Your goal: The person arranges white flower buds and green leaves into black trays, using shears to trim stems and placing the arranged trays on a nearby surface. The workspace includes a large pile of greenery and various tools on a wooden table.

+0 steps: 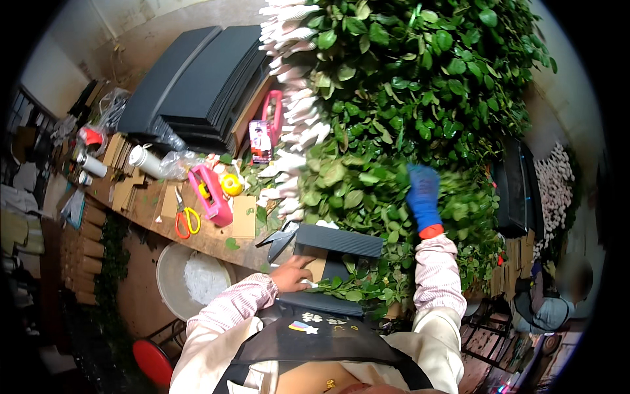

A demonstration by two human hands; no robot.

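Observation:
My bare left hand lies at the left end of the black corrugated board, its fingers stretched out and apart beside a small piece of brown cardboard. A leafy stem with a pale end reaches close to its fingertips. My right hand, in a blue glove with an orange cuff, is among the green leafy stems. Leaves around it are smeared by motion, and its fingertips are partly hidden. Between the hands is a dark ridged board. Dark scissors-like metal blades rest left of it.
A tall pile of leafy bunches with white-wrapped ends fills the far side. On the wooden table are pink tape dispenser, orange-and-yellow scissors and stacked black boards. A white bucket stands below. Another person is at right.

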